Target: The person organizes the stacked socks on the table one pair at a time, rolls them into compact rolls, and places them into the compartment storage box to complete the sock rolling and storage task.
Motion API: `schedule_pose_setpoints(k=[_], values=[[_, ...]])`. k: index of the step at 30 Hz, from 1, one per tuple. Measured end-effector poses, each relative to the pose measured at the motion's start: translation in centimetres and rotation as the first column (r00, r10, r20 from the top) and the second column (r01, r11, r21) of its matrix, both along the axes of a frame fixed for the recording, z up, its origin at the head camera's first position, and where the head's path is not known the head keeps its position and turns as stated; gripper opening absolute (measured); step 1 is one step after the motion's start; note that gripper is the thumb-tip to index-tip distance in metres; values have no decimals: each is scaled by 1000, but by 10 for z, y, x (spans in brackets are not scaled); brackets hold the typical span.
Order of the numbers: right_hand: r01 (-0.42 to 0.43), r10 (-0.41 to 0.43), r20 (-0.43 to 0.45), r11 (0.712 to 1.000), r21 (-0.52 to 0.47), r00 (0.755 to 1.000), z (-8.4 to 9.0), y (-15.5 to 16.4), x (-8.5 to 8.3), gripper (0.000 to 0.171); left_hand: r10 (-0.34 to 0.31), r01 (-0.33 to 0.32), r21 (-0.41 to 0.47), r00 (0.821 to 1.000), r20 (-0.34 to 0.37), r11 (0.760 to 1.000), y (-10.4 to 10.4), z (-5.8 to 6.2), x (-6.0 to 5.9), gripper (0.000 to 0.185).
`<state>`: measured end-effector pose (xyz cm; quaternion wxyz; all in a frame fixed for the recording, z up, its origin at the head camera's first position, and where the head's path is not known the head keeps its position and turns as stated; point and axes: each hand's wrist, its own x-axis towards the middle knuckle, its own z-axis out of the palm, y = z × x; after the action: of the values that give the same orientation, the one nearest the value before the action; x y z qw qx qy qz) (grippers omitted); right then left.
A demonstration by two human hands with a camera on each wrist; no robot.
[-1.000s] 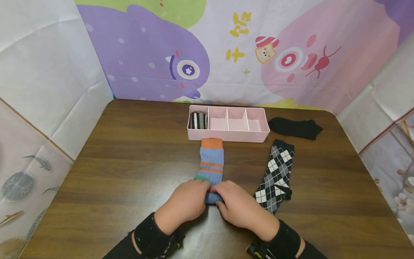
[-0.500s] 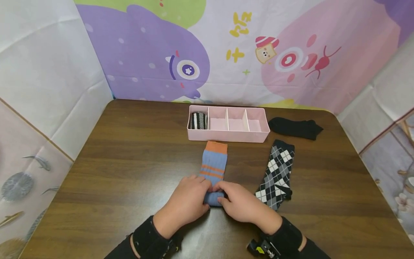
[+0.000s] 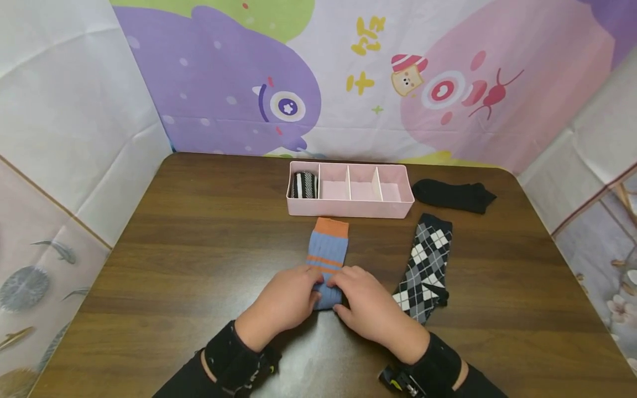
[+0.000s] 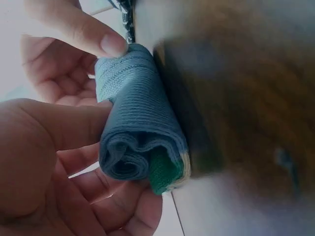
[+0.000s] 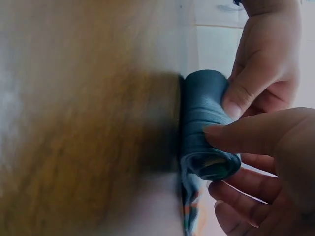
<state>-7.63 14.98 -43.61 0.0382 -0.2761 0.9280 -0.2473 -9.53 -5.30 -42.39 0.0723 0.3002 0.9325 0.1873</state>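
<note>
Rolled further toward the pink tray [image 3: 348, 209], blue sock [image 3: 326, 260] is pinched by both hands [image 3: 325, 301], argyle sock [image 3: 423, 265] beside.

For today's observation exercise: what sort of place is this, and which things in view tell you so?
Probably a staged tabletop set for sorting laundry, not a lived-in room: a wooden table walled in by cartoon-printed cloth backdrops, a pink divided box, and loose socks, one blue sock half rolled.

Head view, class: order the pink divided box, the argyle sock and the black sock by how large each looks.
1. Pink divided box
2. Argyle sock
3. Black sock, though it lies farther from the camera.
</note>
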Motion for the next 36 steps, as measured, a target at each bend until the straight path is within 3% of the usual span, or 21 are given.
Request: schedule_pose_setpoints(k=[4, 7, 15, 20, 24, 29, 31, 36], values=[[19, -20, 46, 1000, 10, 999, -1, 0, -1, 33, 39, -42, 49, 997, 74, 998, 0, 1, -3, 14], [34, -35, 96, 999, 13, 995, -2, 1, -1, 31, 56, -60, 55, 995, 82, 997, -1, 2, -3, 13], [79, -70, 236, 996, -30, 969, 0, 1, -4, 31, 0, 2, -69, 999, 36, 998, -2, 11, 4, 43], [112, -85, 313, 991, -69, 946, 2, 1, -5, 29, 0, 1, -20, 997, 77, 1000, -3, 8, 3, 35], [80, -73, 209, 997, -24, 975, 3, -2, 0, 33, 2, -4, 17, 993, 119, 1000, -5, 4, 0, 31], [-28, 25, 39, 996, 79, 999, 4, -7, 7, 50, 5, -7, 16, 990, 144, 1000, -8, 4, -5, 25], [-44, 43, 10, 993, 106, 999, 4, -9, 8, 53, 9, -12, 19, 987, 162, 1000, -10, 4, -8, 24], [14, -15, 15, 996, 92, 1000, -1, -14, 4, 46, -1, -2, 16, 977, 212, 1000, -12, 4, -17, 25]])
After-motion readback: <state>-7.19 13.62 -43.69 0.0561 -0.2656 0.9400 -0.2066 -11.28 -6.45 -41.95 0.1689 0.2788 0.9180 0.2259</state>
